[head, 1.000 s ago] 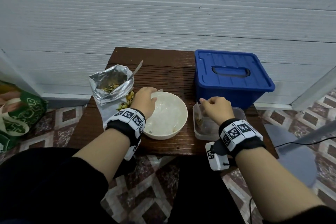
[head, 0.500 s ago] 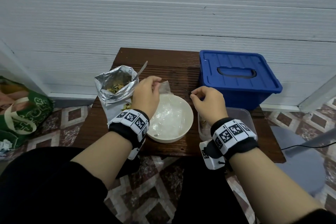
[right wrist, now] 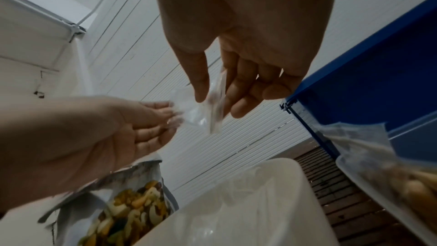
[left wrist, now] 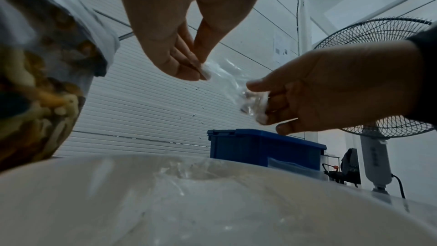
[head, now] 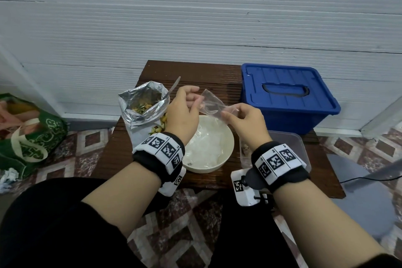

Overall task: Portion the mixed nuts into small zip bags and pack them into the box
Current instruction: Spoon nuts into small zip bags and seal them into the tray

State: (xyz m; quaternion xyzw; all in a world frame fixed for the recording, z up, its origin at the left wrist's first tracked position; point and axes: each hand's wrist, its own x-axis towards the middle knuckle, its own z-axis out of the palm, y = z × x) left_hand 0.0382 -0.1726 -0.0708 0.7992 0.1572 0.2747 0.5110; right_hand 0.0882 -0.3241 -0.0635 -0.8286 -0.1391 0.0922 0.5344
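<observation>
A small clear zip bag [head: 212, 102] [left wrist: 227, 78] [right wrist: 201, 111] hangs above the white bowl [head: 226, 137], held between both hands. My left hand [head: 185, 111] [left wrist: 187, 63] pinches its left edge. My right hand [head: 241, 119] [right wrist: 222, 96] pinches the other end between thumb and fingers. The bowl holds more empty clear bags [head: 206, 146]. An open foil bag of mixed nuts [head: 141, 106] [right wrist: 132, 210] stands left of the bowl with a spoon handle [head: 174, 86] sticking out. The blue box [head: 287, 95] sits at the right with its lid on.
A clear plastic container [head: 289, 143] [right wrist: 383, 175] with a filled bag stands right of the bowl, in front of the blue box. The small wooden table [head: 195, 72] stands against a white wall. A green bag [head: 32, 135] lies on the floor at left. A fan [left wrist: 378, 74] stands at right.
My left hand lifted a clear bag out of the bowl. My right hand left the plastic container, moved left and took hold of the bag's other end.
</observation>
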